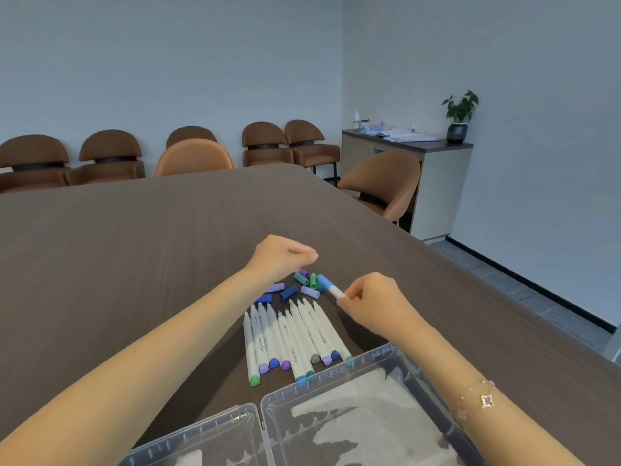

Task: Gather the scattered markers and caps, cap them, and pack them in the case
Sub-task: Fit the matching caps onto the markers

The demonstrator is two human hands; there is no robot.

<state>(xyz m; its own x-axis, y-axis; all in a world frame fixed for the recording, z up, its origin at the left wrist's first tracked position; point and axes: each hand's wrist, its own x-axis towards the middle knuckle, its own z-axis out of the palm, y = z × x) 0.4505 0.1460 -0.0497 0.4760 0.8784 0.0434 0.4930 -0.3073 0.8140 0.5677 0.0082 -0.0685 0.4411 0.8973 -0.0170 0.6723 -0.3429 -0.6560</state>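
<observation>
Right hand: the right hand (369, 302) pinches the white barrel of a marker with a blue cap (328, 286) between thumb and fingers (346, 299); the capped end points away toward the loose caps, likely so the cap can be seated or checked.

Left hand: the left hand (280, 257) hovers above the pile of caps with its fingers curled in and thumb meeting the fingertips; whether a cap sits inside that pinch I cannot tell.

Loose caps: a cluster of caps (295, 286) in blue, purple and green lies on the worktop (134, 247) just beyond the marker tips, near both hands, so each can be picked and pushed on.

Markers: a row of white markers (292, 338) lies side by side between the forearms, bare tips toward the caps and coloured rear ends toward the case, which seems to be sorted for capping.

Case: the clear plastic case (336, 391) lies open nearest the person, its rim touching or just beside the nearest marker ends; no marker is in it yet.

Progress: judged early, most markers not yet capped.

In the way: the right forearm crosses above the case's far corner; a bracelet (484, 396) sits on that wrist.

Surroundings: brown chairs (107, 153) line the wall, and a potted plant (458, 116) stands on a sideboard (437, 169), well apart.
</observation>
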